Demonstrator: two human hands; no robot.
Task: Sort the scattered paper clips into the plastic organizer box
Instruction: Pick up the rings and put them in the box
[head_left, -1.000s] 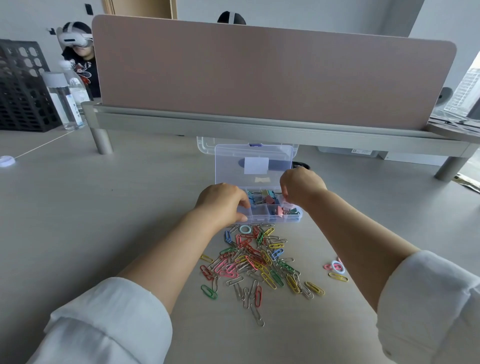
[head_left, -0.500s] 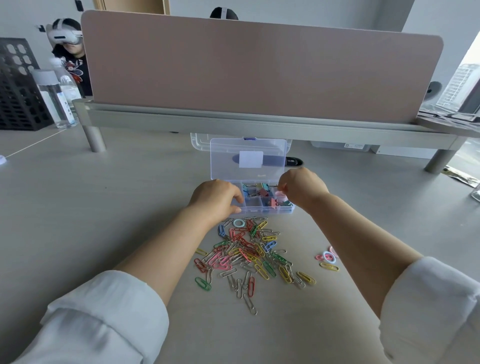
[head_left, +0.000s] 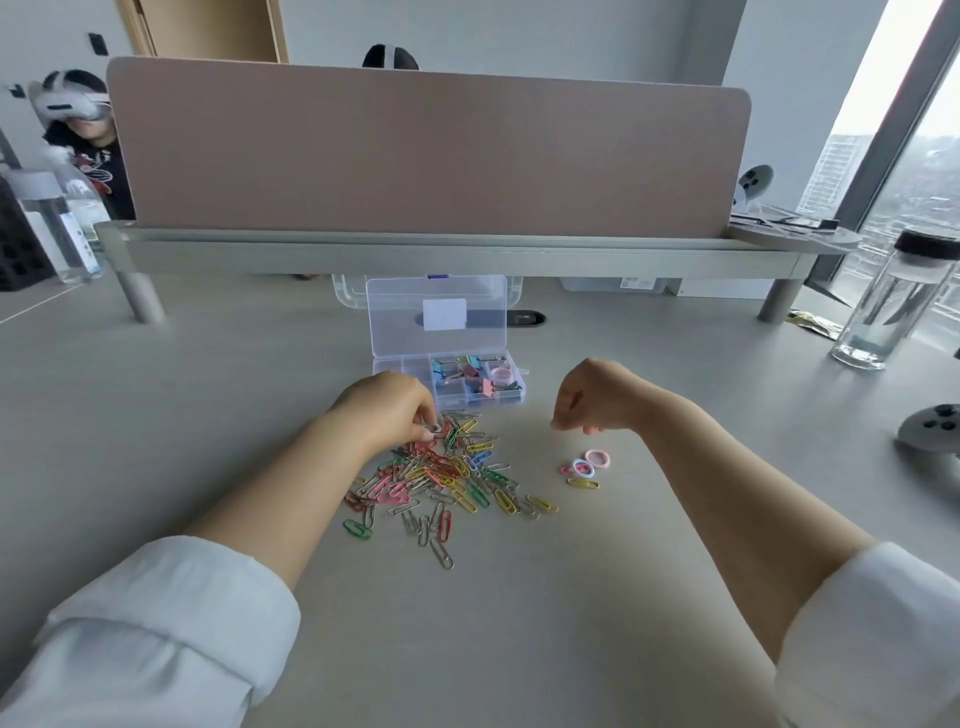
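Observation:
A clear plastic organizer box (head_left: 511, 397) stands open on the desk, lid upright; binder clips and a pink ring lie in its compartments. A pile of coloured paper clips (head_left: 447, 478) is spread in front of it. My left hand (head_left: 387, 410) rests on the pile's far left edge, fingertips pinched on a small pale ring-shaped clip. My right hand (head_left: 592, 397) hovers right of the box with fingers curled loosely and nothing visible in it. Below it lie round pink and blue clips (head_left: 584, 467) and a yellow clip (head_left: 583, 483).
A pink desk divider (head_left: 426, 156) on a grey shelf blocks the back. A glass bottle (head_left: 891, 306) stands at the right, a white controller (head_left: 932, 434) at the right edge. Bottles (head_left: 57, 228) stand at the left. A person in a headset sits behind.
My right hand left the box and moved right, above the round clips. My left hand dropped from the box's front edge to the pile. The camera tilted up and right.

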